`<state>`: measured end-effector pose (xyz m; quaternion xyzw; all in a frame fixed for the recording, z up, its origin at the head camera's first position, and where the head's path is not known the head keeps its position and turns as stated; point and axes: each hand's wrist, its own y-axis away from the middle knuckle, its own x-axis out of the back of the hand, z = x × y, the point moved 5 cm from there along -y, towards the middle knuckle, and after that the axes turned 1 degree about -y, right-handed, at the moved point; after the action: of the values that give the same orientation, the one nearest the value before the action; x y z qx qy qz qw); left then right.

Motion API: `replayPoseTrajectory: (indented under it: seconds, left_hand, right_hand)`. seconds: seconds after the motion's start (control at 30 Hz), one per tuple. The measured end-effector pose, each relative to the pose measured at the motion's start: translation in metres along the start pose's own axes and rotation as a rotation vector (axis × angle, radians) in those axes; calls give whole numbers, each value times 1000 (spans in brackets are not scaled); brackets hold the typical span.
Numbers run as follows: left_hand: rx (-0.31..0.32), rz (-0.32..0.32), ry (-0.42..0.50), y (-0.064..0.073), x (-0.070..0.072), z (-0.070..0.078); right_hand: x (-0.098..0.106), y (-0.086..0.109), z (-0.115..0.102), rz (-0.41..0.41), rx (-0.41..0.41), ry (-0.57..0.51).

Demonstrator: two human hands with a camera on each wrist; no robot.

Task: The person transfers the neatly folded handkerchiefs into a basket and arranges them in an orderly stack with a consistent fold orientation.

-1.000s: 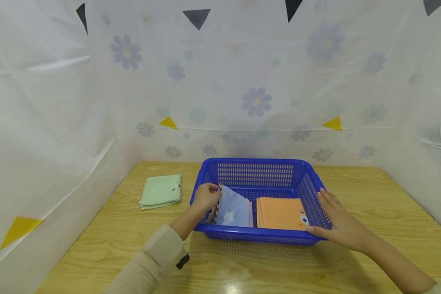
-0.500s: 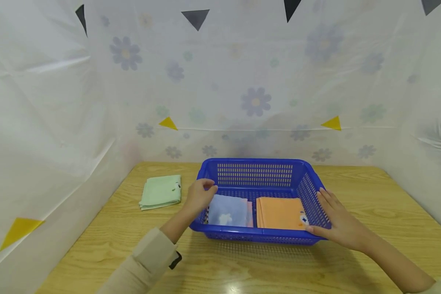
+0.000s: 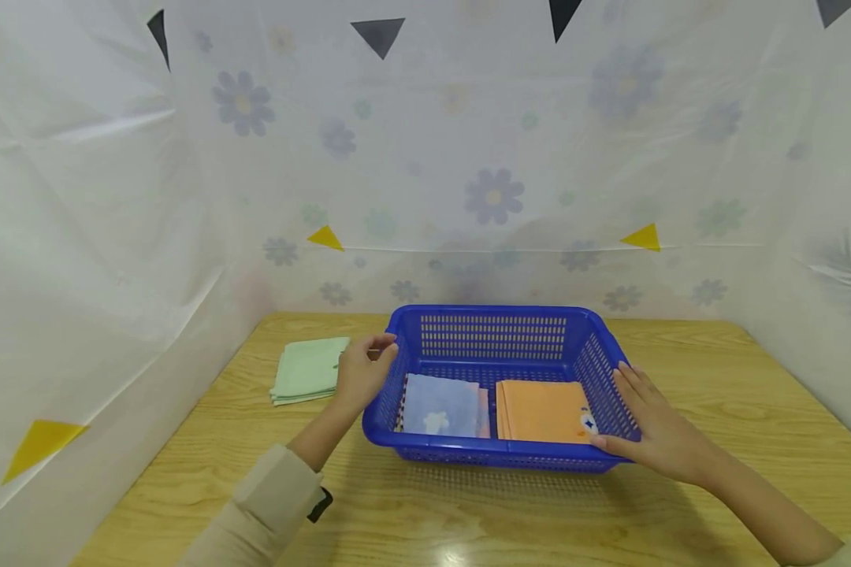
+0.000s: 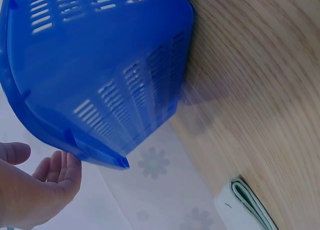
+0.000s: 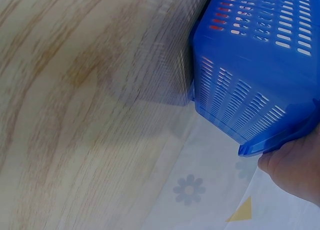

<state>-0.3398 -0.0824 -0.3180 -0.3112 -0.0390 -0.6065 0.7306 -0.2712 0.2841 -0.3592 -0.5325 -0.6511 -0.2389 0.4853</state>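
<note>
A blue plastic basket (image 3: 496,447) stands on the table with folded towels inside. On its left side lies a light blue towel (image 3: 442,403) with a white patch; a pink edge (image 3: 484,413) shows beside it. An orange towel (image 3: 539,409) with an embroidered face fills the right side. My left hand (image 3: 360,374) is at the basket's left rim, fingers loosely bent and holding nothing; in the left wrist view its fingertips (image 4: 73,162) are right at the rim. My right hand (image 3: 655,441) rests on the right rim, fingers extended, thumb at the front corner.
A folded light green towel (image 3: 308,368) lies on the wooden table (image 3: 184,488) left of the basket, partly behind my left hand. A white flower-printed sheet (image 3: 411,157) hangs behind and at both sides of the table.
My left hand has let go of the blue towel's corner and moved left, out to the basket's rim. The blue towel now lies flat. My right hand has stayed in place.
</note>
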Motion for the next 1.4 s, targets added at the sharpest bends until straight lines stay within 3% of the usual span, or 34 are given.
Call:
replayPoseTrajectory:
  seconds: [0.27,0.6,1.1,1.4]
  left_hand:
    - [38,42,19,-8,13,-18]
    - [69,85,-18,-12,25,-36]
    - [165,133,-87,-21,39,-75]
    - [236,128,-117,-27,49,-91]
  right_hand:
    - [1,0,-1,5,3,-1]
    - [0,1,-1,5,4,2]
    - [1,1,-3,0,-4,-6]
    - [1,1,-3,-4,-6,-10]
